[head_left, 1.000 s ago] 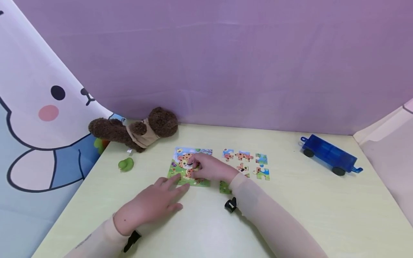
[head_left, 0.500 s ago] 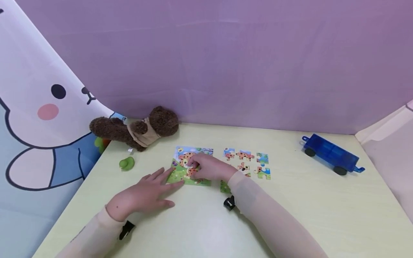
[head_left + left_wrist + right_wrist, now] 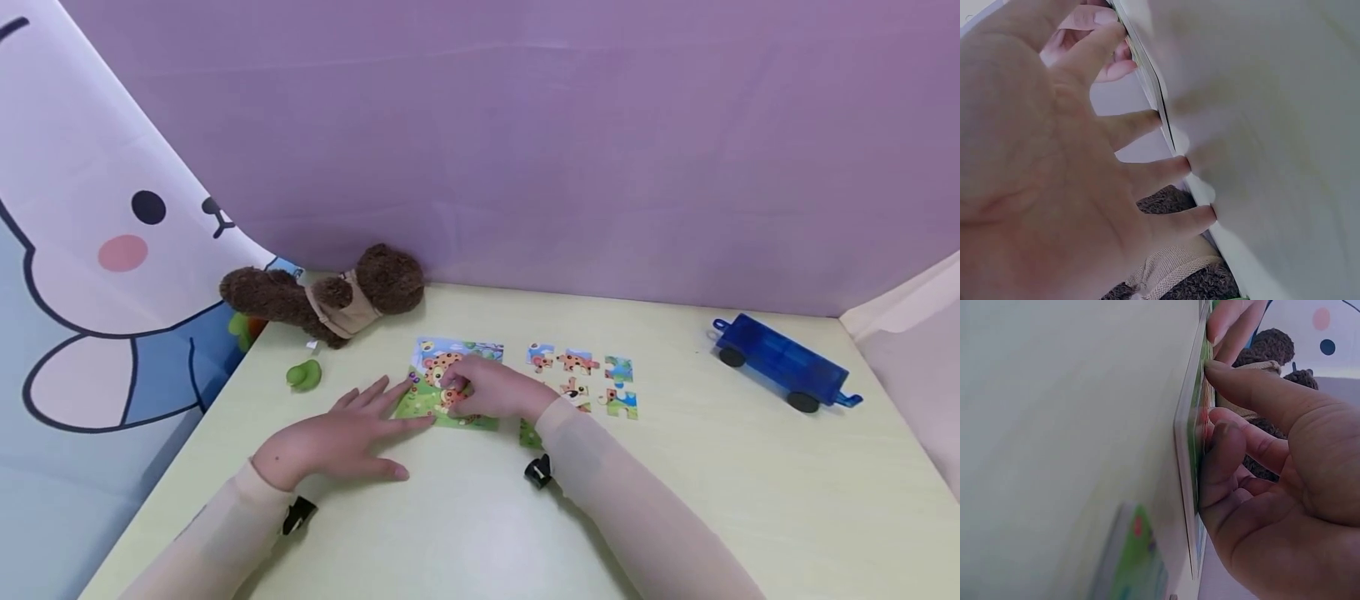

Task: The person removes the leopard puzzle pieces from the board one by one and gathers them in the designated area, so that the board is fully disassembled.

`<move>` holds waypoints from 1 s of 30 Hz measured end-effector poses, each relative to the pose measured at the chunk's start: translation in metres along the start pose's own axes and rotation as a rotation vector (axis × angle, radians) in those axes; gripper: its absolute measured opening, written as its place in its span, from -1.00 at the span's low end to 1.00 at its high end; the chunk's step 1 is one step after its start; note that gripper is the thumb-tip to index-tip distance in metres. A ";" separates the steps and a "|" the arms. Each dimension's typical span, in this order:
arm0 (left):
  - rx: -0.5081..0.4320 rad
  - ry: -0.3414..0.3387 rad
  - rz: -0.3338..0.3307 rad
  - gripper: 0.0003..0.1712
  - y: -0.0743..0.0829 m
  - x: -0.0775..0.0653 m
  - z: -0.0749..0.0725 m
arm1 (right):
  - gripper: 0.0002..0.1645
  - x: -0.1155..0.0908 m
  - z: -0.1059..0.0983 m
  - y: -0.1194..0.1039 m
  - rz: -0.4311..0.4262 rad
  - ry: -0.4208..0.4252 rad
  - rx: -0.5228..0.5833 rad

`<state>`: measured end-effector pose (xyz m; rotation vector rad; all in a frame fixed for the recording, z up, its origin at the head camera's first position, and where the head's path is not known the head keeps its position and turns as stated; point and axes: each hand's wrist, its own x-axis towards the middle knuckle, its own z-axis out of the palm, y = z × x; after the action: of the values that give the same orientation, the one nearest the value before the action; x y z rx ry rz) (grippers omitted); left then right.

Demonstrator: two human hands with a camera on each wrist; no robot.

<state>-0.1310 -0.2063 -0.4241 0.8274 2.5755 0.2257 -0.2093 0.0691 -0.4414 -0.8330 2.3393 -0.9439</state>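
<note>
A square puzzle board (image 3: pixel 412 408) with a spotted leopard cub on green grass lies flat at mid-table. Over its middle is my right hand (image 3: pixel 491 387), thumb and index fingertips down on the picture, pinching a small orange puzzle piece (image 3: pixel 453 400) that the hand mostly covers. The other right fingers fold in toward the palm. My left hand (image 3: pixel 333 437) spreads its fingers at the board's near left corner, some fingertips against the edge and others on the table. Its thumb points toward the table's middle.
Several loose puzzle pieces (image 3: pixel 577 361) lie in rows right of the board; a green one (image 3: pixel 529 434) is partly under the right wrist. A brown plush bear (image 3: pixel 348 300) and a green toy (image 3: pixel 303 376) are at left, a blue toy wagon (image 3: pixel 783 358) at right.
My left hand has slid back and left, its fingers spreading from the board's lower part out to its corner. The right hand stays at the same spot on the picture. The view shifts slightly.
</note>
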 end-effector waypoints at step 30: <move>-0.016 -0.015 0.033 -0.21 -0.006 0.001 -0.003 | -0.60 0.001 0.001 -0.001 0.007 -0.023 -0.008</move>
<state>-0.1361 -0.2108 -0.4240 0.8628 2.5442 0.2484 -0.2093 0.0673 -0.4413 -0.8345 2.3266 -0.9182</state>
